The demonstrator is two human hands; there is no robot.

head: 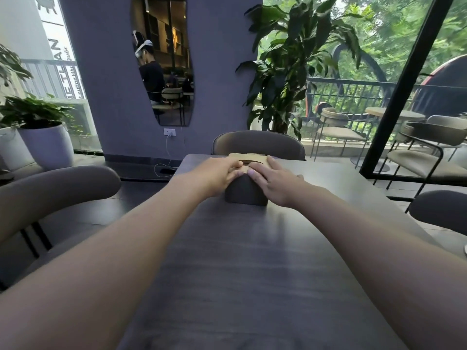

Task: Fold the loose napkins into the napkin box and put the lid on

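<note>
Box [246, 192] far along surface [252, 261] | lid [247, 157] on top | left hand [217, 176], right hand [275, 184] flat on lid, gripping nothing | we see no loose napkins; we judge task nearly done

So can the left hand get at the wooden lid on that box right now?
Probably yes: the left hand already lies on the wooden lid atop the dark box, the right hand beside it, nothing between.
</note>
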